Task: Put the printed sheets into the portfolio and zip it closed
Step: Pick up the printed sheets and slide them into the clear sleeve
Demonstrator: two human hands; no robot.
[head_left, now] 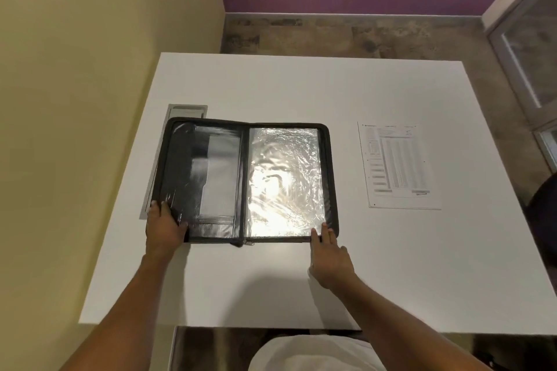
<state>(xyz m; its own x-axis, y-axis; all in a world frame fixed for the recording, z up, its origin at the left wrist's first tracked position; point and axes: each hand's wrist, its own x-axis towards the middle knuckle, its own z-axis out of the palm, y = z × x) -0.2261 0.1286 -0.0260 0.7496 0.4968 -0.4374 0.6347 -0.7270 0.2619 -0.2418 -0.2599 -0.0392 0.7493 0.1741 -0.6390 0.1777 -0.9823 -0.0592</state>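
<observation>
A black zip portfolio (177, 159) lies open flat on the white table (301, 90), with a pocket panel on its left half and shiny clear plastic sleeves (283, 178) on its right half. My left hand (164, 227) rests on the portfolio's near left corner, fingers laid over the edge. At the near right corner, my right hand (327, 251) touches the sleeves and zip edge with straight fingers. The printed sheets (398, 164) lie flat on the table to the right of the portfolio, apart from both hands.
A grey cable hatch (187, 111) is set into the table, partly under the portfolio's left side. A yellow wall runs along the table's left edge. A dark chair (542, 214) stands at the right edge. The table's near edge is close to my body.
</observation>
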